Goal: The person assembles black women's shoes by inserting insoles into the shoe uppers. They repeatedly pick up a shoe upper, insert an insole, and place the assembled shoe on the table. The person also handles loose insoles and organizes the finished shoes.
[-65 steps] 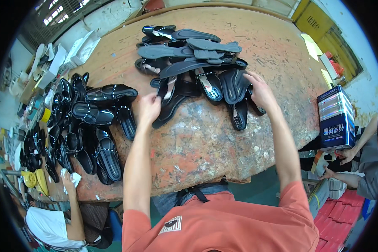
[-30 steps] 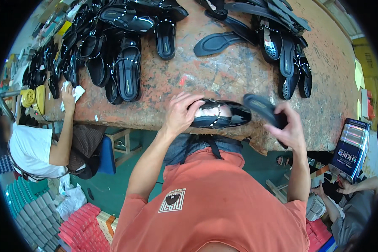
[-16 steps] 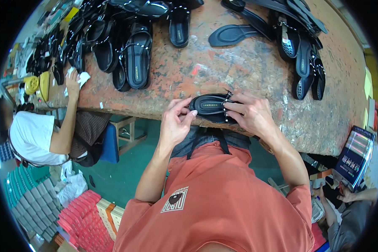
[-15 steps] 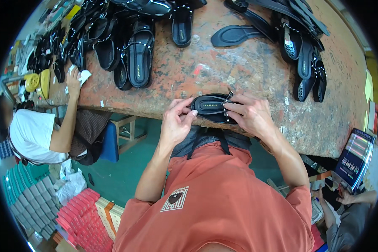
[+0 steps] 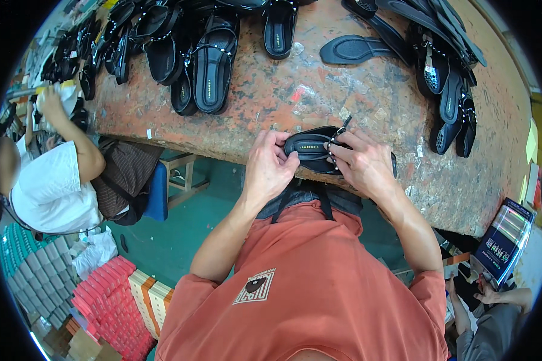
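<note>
Left grip (image 5: 273,163) clamped on heel end of black sandal (image 5: 310,147), thumb on the near side, fingers round the far side. Right grip (image 5: 365,159) closed at the studded strap (image 5: 332,150), fingers bunched over it. Sandal lies crosswise between the two grips, insole facing up, at near edge of worn bench (image 5: 241,123); can't tell whether it rests on the edge or sits just above it. Ahead of the right grip, well apart, loose black sole (image 5: 352,49) flat on the bench. Further right of that grip, heap of black soles and shoes (image 5: 448,102). Ahead and left of the left grip, larger cluster of black sandals (image 5: 214,78), some overlapping. Well left of the left grip, co-worker in white shirt (image 5: 57,189), one arm raised. Right of the right grip and nearer the body, dark blue tin (image 5: 500,240), second co-worker's hand (image 5: 486,293) just beside it. Behind-left of the left grip, low down, stacked pink pieces (image 5: 111,307).
</note>
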Action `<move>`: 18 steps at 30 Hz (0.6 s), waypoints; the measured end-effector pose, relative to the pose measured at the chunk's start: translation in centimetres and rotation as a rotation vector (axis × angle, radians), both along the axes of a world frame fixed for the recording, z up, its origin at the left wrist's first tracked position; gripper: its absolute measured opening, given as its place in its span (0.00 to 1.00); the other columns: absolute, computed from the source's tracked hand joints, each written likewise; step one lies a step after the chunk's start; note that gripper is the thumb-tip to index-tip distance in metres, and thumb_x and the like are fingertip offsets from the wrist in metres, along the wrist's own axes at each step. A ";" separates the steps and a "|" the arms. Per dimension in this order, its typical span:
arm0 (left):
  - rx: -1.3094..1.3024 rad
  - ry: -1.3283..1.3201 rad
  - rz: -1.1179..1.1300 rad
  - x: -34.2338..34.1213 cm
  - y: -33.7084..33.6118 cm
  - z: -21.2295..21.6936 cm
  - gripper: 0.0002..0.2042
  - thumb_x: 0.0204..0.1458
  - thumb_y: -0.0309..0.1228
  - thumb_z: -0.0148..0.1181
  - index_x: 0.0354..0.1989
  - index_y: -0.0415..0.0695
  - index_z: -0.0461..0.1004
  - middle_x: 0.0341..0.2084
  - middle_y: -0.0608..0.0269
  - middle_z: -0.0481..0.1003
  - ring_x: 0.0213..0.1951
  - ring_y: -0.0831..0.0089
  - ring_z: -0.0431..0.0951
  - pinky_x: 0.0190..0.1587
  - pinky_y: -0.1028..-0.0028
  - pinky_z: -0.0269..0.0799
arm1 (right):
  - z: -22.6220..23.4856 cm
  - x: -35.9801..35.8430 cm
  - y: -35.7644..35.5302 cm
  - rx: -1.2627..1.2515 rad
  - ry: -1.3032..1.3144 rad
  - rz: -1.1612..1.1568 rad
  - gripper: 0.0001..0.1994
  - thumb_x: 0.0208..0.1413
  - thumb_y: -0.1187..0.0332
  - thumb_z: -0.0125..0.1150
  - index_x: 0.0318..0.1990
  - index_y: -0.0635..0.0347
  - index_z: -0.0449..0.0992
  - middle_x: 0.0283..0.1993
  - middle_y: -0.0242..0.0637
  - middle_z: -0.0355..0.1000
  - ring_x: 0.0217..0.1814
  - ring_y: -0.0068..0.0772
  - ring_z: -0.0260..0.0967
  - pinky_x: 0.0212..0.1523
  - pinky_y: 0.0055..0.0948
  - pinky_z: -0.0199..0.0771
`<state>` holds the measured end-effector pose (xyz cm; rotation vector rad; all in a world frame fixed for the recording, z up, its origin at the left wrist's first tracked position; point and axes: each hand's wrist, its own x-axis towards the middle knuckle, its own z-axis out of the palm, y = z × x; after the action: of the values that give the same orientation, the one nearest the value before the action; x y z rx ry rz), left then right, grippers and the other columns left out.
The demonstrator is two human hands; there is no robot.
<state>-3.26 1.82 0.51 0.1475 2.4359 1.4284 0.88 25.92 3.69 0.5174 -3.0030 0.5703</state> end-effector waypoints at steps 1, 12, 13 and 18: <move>-0.034 0.027 -0.010 -0.5 0.3 0.2 0.13 0.56 0.29 0.74 0.45 0.36 0.80 0.37 0.56 0.76 0.28 0.70 0.79 0.34 0.67 0.78 | 0.2 0.0 -0.2 0.013 -0.019 -0.001 0.11 0.53 0.66 0.74 0.45 0.49 0.89 0.45 0.30 0.80 0.51 0.37 0.78 0.49 0.41 0.81; -0.101 0.186 -0.102 -2.4 0.4 0.3 0.15 0.51 0.31 0.79 0.39 0.38 0.78 0.33 0.57 0.78 0.33 0.64 0.80 0.40 0.64 0.77 | 3.5 1.6 0.2 0.383 -0.168 -0.313 0.28 0.46 0.46 0.81 0.55 0.43 0.86 0.55 0.37 0.76 0.59 0.41 0.74 0.54 0.51 0.62; -0.064 0.390 -0.257 -2.8 0.2 0.4 0.17 0.51 0.32 0.79 0.43 0.38 0.78 0.38 0.56 0.79 0.38 0.62 0.80 0.44 0.63 0.78 | 3.1 1.7 0.2 0.384 -0.163 -0.303 0.29 0.45 0.47 0.81 0.56 0.43 0.85 0.55 0.38 0.75 0.58 0.44 0.74 0.54 0.51 0.62; -0.031 0.651 -1.055 -4.1 1.7 1.8 0.31 0.49 0.35 0.77 0.62 0.40 0.77 0.67 0.54 0.74 0.59 0.55 0.74 0.62 0.59 0.76 | 3.0 1.5 0.3 0.338 -0.141 -0.286 0.27 0.47 0.56 0.82 0.57 0.46 0.84 0.51 0.38 0.76 0.55 0.43 0.76 0.52 0.48 0.67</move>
<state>-7.36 3.48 2.36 1.7946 2.1157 0.8807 2.34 26.19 6.68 0.0509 -3.2390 0.0833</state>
